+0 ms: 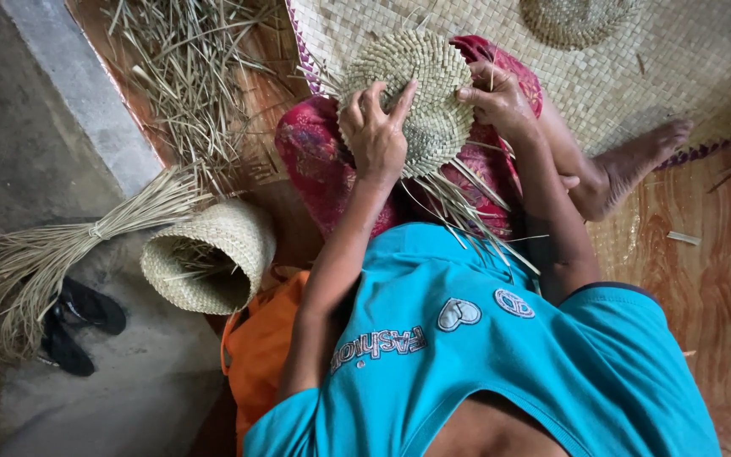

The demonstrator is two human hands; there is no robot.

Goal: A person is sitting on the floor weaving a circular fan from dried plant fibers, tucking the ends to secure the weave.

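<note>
Both hands, left (pixel 376 131) and right (pixel 497 97), are gripping a half-woven straw disc (pixel 412 97), apparently tucking strips; keeping tension even matters.

A home weaving spot on the floor: a woven straw mat (pixel 636 76) over wood-patterned flooring (pixel 721 279), a tied bundle of dried straw (pixel 52 254), loose strips (pixel 179 76), a finished basket (pixel 213 254), black sandals (pixel 78 326) nearby.

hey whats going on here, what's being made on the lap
A person seated on a woven straw mat holds a round, part-woven straw disc on their knee. The left hand presses its face; the right hand grips its edge, loose strands trailing below. A finished woven straw basket and a tied bundle of dry straw lie beside them.
</note>
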